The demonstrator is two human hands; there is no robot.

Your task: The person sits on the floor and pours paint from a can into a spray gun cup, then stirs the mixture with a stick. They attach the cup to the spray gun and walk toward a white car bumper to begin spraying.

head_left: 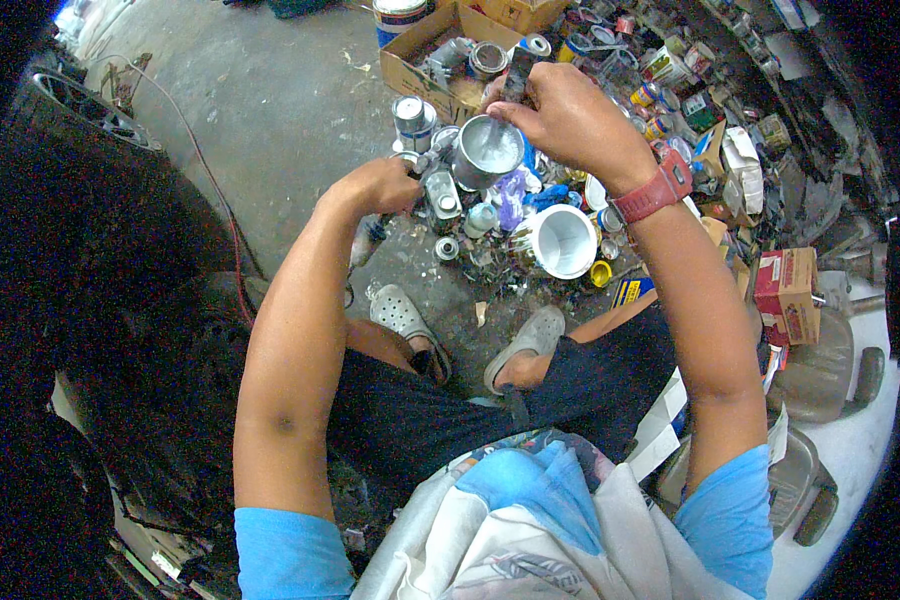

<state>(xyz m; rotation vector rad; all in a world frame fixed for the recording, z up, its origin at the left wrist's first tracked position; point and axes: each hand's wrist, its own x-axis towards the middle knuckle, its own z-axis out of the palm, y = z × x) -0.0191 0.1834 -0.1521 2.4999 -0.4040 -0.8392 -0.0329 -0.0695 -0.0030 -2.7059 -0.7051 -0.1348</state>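
I take the white tub (565,242) as datum. The grey cup (489,152), containing pale liquid, is beyond it and to its left. Farther left of the tub, I have the left hand (388,187) with fingers curled around what appears to be a spray gun (372,233); its joint with the cup is unclear. Beyond the tub, my right hand (550,105) grips a dark tool (517,78) near the cup's rim. Expected handling: rigid, top-heavy, slippery when wet. Support the cup by its outer wall.
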